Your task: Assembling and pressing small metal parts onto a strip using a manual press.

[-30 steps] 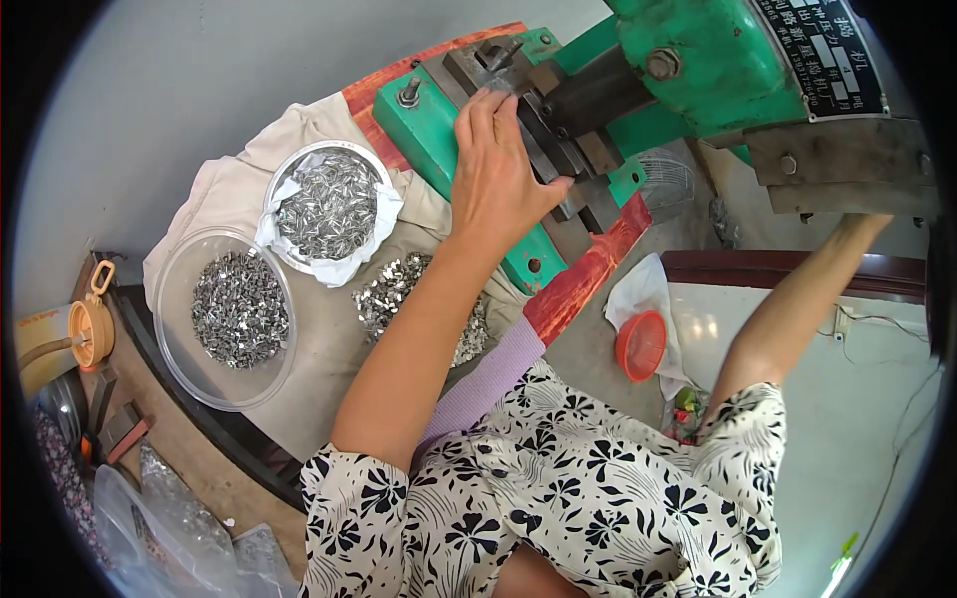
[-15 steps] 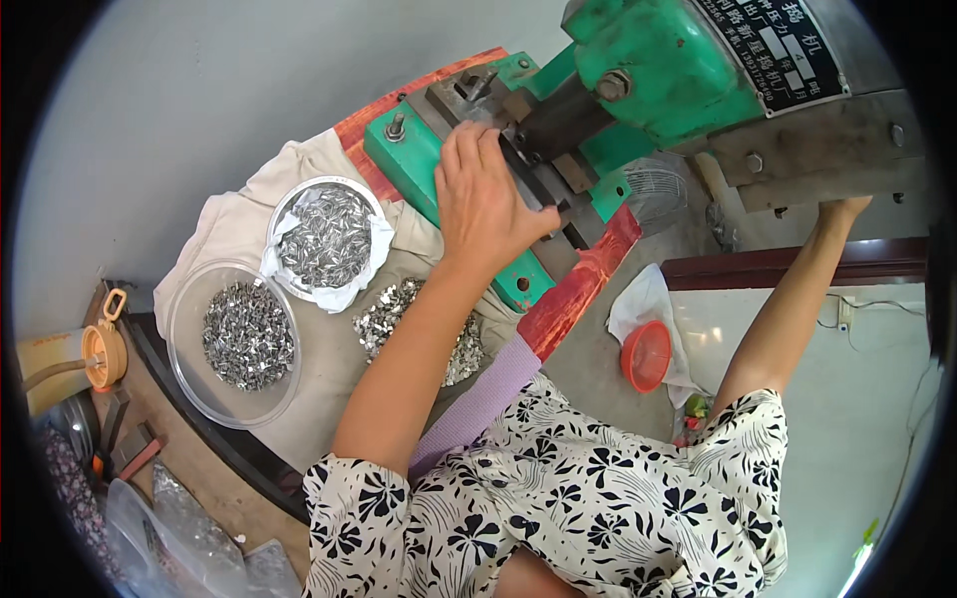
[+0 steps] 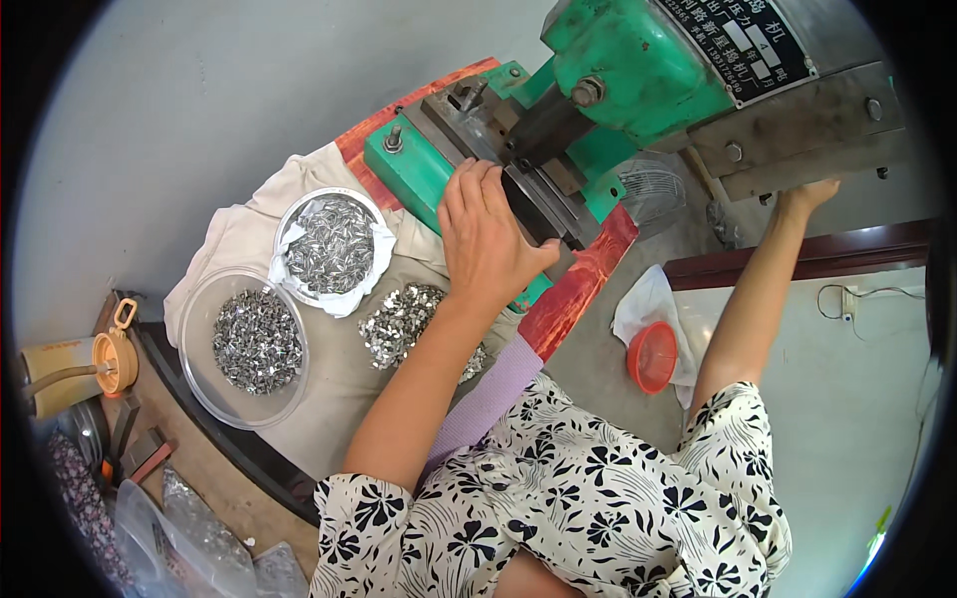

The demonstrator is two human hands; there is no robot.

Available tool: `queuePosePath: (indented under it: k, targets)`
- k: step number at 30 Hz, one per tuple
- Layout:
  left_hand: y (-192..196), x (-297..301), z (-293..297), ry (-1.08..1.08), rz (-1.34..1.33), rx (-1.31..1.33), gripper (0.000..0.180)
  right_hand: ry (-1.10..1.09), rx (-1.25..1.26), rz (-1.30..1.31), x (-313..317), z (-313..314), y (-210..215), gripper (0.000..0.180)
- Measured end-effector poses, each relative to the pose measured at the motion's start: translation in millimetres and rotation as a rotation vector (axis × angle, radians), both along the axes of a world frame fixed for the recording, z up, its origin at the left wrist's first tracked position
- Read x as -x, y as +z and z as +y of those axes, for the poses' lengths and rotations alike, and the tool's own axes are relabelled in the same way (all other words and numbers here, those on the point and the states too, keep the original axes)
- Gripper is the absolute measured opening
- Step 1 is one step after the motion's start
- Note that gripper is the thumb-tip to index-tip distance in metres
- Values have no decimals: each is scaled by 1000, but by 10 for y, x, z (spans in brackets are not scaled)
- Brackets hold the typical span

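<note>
1. A clear plastic bowl (image 3: 244, 344) is sitting farthest left of the green press (image 3: 638, 70), holding a heap of small shiny metal pieces on a beige cloth (image 3: 329, 399) that is covering the worktop (image 3: 214, 468).
2. A second bowl lined with white paper (image 3: 331, 246) is lying just beside the first, nearer the green press, and is also holding small metal pieces.
3. A loose pile of metal pieces (image 3: 404, 321) is lying on the cloth, below and left of the green press's base, close under the left forearm.
4. The left hand (image 3: 488, 239) is resting palm down at the front of the green press, fingers stretched out close together and pointing toward the dark die block (image 3: 543, 194), with the thumb spread out to the side against the block's edge. The fingertips are touching the plate there; whether they are pinching a small piece cannot be told.
5. An orange plastic lid (image 3: 653, 356) is lying on a white bag (image 3: 648, 304) below the green press, between the two arms.
6. The right hand (image 3: 805, 196) is reaching up under the grey metal plate (image 3: 797, 130) on the right side of the green press. Its fingers are hidden behind the plate, so how far it is open cannot be told.
</note>
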State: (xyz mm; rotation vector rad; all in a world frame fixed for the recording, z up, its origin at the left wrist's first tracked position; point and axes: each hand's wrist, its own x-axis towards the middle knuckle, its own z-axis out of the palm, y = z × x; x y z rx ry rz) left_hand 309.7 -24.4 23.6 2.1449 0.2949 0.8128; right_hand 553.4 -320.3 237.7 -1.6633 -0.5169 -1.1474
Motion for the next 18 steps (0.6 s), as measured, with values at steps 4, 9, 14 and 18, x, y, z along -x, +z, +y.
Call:
queuePosePath:
  k: [4, 9, 14, 18]
  targets:
    - [-24, -6, 26, -53, -22, 17, 96, 75, -173, 34, 88, 145, -502, 66]
    - [-209, 19, 176, -162, -106, 160, 102, -130, -205, 317, 829, 662, -1844, 33]
    - [-204, -44, 148, -162, -124, 225, 96, 398, 489, 766, 1345, 1222, -1941, 25]
    - [-157, -113, 71, -189, -59, 292, 99, 475, 658, 981, 898, 1062, -1902, 30]
